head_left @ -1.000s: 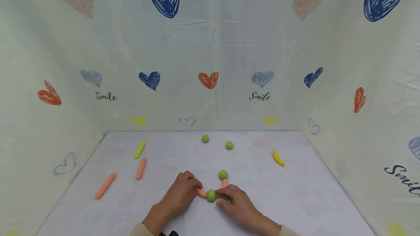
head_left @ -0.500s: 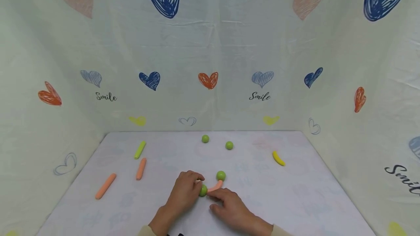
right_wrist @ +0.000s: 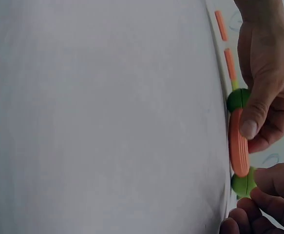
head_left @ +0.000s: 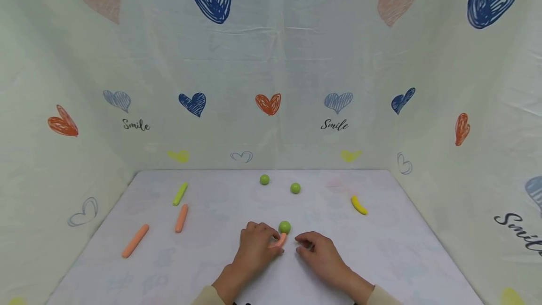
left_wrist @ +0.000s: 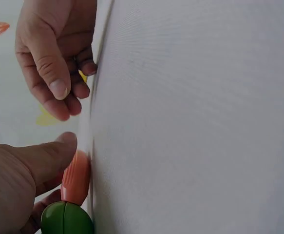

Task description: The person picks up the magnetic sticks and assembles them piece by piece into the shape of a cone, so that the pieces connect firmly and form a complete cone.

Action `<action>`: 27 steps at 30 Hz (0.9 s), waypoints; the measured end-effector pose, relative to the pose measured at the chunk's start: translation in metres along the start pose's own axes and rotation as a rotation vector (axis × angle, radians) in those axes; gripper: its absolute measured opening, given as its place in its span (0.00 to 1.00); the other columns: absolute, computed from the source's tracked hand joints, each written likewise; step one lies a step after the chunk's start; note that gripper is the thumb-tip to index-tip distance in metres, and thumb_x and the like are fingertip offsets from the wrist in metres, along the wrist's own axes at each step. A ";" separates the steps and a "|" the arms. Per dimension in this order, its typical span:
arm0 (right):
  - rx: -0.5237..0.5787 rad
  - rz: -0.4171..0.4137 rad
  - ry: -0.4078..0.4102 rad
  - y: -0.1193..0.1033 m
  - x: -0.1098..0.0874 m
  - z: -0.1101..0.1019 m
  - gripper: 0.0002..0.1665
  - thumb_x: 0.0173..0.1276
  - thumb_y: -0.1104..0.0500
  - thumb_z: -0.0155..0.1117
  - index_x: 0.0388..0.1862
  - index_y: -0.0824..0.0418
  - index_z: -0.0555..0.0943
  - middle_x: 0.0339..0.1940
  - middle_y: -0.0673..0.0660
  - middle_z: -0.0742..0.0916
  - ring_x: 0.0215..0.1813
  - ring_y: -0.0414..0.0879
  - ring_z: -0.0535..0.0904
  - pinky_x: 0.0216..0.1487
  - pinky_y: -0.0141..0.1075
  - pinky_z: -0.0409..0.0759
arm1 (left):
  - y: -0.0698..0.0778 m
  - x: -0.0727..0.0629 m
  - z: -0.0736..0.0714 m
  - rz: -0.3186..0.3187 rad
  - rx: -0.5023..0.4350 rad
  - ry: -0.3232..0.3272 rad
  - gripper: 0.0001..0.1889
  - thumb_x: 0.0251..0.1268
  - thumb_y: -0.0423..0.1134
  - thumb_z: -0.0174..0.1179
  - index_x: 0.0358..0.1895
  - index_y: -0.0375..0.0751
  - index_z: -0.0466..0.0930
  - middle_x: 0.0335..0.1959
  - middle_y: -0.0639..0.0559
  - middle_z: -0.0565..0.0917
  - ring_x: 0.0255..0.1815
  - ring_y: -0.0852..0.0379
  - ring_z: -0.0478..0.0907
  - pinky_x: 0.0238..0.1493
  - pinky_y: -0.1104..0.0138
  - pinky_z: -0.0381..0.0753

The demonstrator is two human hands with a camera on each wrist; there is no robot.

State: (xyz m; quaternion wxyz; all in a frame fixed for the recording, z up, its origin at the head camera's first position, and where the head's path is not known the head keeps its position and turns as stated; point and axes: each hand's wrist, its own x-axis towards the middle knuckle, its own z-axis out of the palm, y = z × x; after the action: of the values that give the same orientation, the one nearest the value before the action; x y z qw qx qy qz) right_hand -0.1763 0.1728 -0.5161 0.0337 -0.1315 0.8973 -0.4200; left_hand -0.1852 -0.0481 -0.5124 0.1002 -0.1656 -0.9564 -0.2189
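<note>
My left hand point(head_left: 256, 248) pinches a curved salmon-orange stick point(head_left: 281, 239) between thumb and fingers. A green ball point(head_left: 284, 227) sits at the stick's far end. Another green ball point(left_wrist: 66, 219) joins its near end in the left wrist view; in the head view my left hand hides it. The right wrist view shows the left thumb lying on the ribbed stick point(right_wrist: 238, 146), with a ball point(right_wrist: 237, 100) above and one point(right_wrist: 242, 184) below. My right hand point(head_left: 323, 255) hovers just right of the stick, fingers loosely bent, apart from it and holding nothing.
Two loose green balls point(head_left: 264, 180) point(head_left: 295, 188) lie at the back of the white table point(head_left: 381, 248). A yellow curved stick point(head_left: 359, 205) is at right. Two straight orange sticks point(head_left: 135, 240) point(head_left: 181, 218) and a lime stick point(head_left: 179, 194) lie at left.
My left hand has shifted right along the piece, from the near ball onto the curved stick. My right hand has let go of the stick and moved right.
</note>
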 end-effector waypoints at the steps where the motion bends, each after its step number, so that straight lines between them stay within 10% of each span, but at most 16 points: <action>1: -0.003 0.016 0.011 0.002 0.001 -0.002 0.13 0.70 0.58 0.72 0.53 0.56 0.87 0.42 0.46 0.86 0.39 0.35 0.77 0.39 0.30 0.78 | 0.000 0.000 0.000 -0.004 0.002 -0.004 0.15 0.52 0.51 0.82 0.40 0.51 0.90 0.42 0.55 0.87 0.48 0.50 0.75 0.47 0.54 0.72; 9: -0.008 0.102 0.114 0.013 0.007 -0.015 0.10 0.68 0.61 0.73 0.48 0.53 0.88 0.39 0.45 0.87 0.40 0.38 0.79 0.41 0.30 0.80 | -0.006 0.000 -0.003 -0.017 0.004 -0.008 0.10 0.55 0.51 0.79 0.39 0.55 0.93 0.39 0.59 0.88 0.49 0.50 0.76 0.47 0.52 0.69; 27: -0.015 0.183 0.167 0.023 0.013 -0.037 0.09 0.70 0.62 0.72 0.48 0.54 0.89 0.40 0.46 0.88 0.43 0.40 0.80 0.39 0.31 0.79 | -0.046 -0.001 -0.019 0.051 -0.348 -0.081 0.05 0.61 0.40 0.78 0.38 0.51 0.92 0.42 0.63 0.85 0.58 0.52 0.72 0.62 0.46 0.71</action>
State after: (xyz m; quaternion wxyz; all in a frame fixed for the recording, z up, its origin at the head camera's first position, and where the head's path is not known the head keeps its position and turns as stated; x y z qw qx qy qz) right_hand -0.1995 0.2108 -0.5088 -0.0038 -0.0142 0.9084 -0.4177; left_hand -0.1981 -0.0957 -0.5140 0.0369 -0.2135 -0.9027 -0.3717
